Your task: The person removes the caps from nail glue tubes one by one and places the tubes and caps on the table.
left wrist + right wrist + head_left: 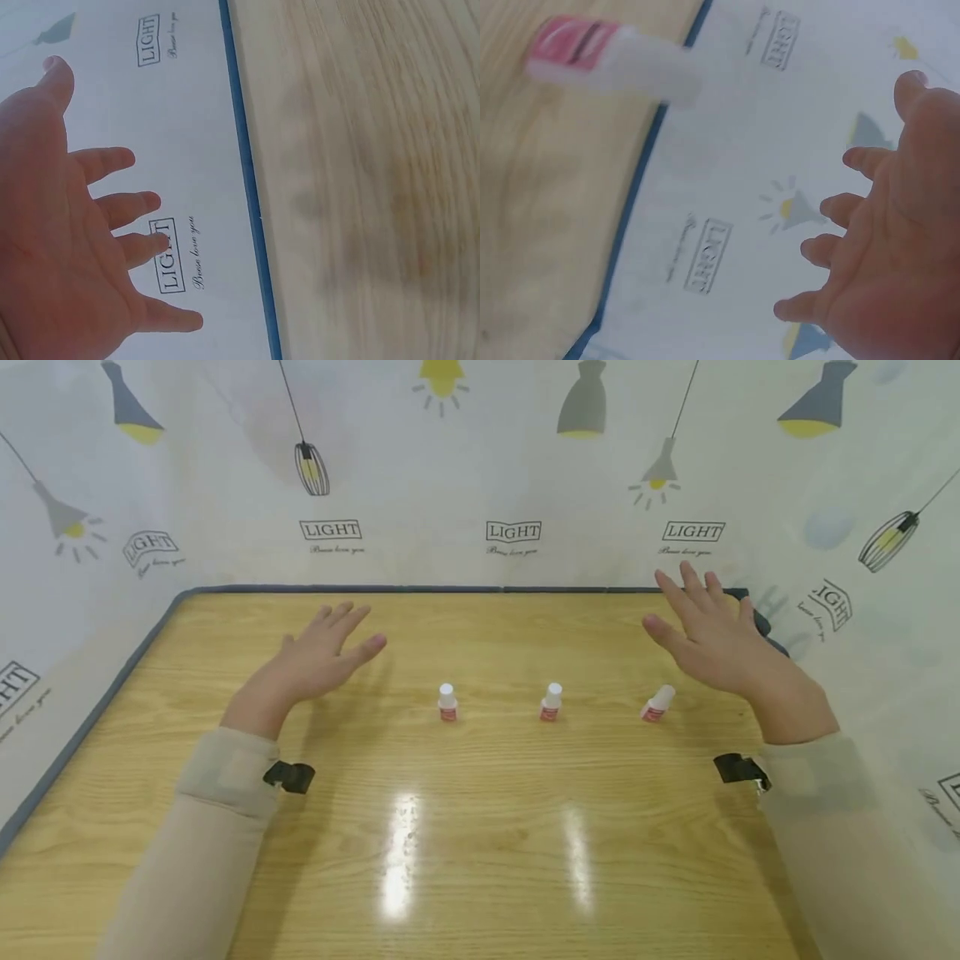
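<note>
Three small white bottles with red labels stand in a row across the table: a left bottle (447,702), a middle bottle (551,702) and a right bottle (657,703). To the left of the row my left hand (318,653) hovers above the wood, its fingers spread and holding nothing. My right hand (712,631) is raised beyond the right bottle, fingers splayed, also holding nothing. In the right wrist view the right bottle (607,56) appears blurred, apart from the right hand (900,232). The left wrist view shows the left hand (67,217) with its palm bare.
A wooden table (480,860) lies under the hands, with a dark blue edge strip (420,588) at the back. Behind it hangs a pale sheet (420,468) printed with lamps and "LIGHT". Black straps (291,776) show at both cuffs.
</note>
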Demonstrator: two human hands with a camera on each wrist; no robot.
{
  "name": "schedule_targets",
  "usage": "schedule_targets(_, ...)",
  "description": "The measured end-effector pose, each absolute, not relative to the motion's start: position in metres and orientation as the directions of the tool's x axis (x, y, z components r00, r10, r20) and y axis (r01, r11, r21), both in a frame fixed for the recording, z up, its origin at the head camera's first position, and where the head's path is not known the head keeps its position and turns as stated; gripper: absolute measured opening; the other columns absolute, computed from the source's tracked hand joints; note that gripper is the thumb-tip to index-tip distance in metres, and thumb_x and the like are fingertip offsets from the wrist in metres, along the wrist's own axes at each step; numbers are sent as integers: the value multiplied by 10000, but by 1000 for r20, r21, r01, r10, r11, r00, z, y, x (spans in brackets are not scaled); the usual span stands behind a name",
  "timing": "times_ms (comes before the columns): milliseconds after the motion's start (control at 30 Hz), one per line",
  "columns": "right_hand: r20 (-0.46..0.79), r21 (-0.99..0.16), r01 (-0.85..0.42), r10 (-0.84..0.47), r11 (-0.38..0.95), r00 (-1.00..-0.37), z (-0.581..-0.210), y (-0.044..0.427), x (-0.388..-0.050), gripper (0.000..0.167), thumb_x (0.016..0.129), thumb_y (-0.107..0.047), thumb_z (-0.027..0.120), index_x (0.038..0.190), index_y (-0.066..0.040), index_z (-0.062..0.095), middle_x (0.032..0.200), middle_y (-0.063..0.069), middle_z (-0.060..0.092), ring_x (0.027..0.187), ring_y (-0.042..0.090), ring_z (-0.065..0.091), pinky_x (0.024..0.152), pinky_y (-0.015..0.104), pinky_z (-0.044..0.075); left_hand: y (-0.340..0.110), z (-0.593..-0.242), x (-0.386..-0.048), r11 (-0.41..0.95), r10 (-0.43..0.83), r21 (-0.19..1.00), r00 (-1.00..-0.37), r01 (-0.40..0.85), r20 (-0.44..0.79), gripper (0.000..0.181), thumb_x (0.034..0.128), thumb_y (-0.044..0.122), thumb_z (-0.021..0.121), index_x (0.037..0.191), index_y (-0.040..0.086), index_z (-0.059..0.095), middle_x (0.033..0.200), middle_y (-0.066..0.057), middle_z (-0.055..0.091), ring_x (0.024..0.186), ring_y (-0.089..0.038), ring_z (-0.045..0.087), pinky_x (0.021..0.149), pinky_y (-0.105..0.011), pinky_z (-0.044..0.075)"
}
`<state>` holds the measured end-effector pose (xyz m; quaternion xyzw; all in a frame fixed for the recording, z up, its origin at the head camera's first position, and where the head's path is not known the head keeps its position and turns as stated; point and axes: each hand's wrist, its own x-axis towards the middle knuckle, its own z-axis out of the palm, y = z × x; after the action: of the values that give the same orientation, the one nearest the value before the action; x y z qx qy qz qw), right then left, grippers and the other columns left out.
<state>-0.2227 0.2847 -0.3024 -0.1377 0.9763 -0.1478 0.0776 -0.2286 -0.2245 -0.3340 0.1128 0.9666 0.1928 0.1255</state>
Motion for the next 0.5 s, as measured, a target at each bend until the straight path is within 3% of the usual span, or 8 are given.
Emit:
schedule_targets(133,-86,-352,-314,-365,882,-927,-286,254,-217,827,1101,-675,274,1722,-244,-61,1772,82,-237,1624,413,-263,1232,769,-136,-223,-326,-221,883,301,421,-939,207,-169,910,1052,769,280,1729,190,98,1804,-161,2,1662,-454,-47,1206,-838,23)
schedule_targets(333,-87,-357,-406,-463,841,-882,-282,208,-209,821,1105,-648,332,1725,-264,-45,1789,91,-181,1651,381,-210,1273,720,-114,-218,-318,-209,817,377,507,-920,275,-108,800,1089,659,401,1714,196,217,1789,-137,185,1657,-420,156,1305,-663,176)
schedule_targets(500,-89,-363,-465,-527,807,-845,-286,177,-207,821,1093,-647,395,1721,-323,-22,1797,73,-157,1665,343,-182,1304,682,-68,-209,-317,-205,779,398,553,-914,296,-72,749,1096,621,435,1698,204,279,1754,-129,305,1613,-420,296,1288,-643,256)
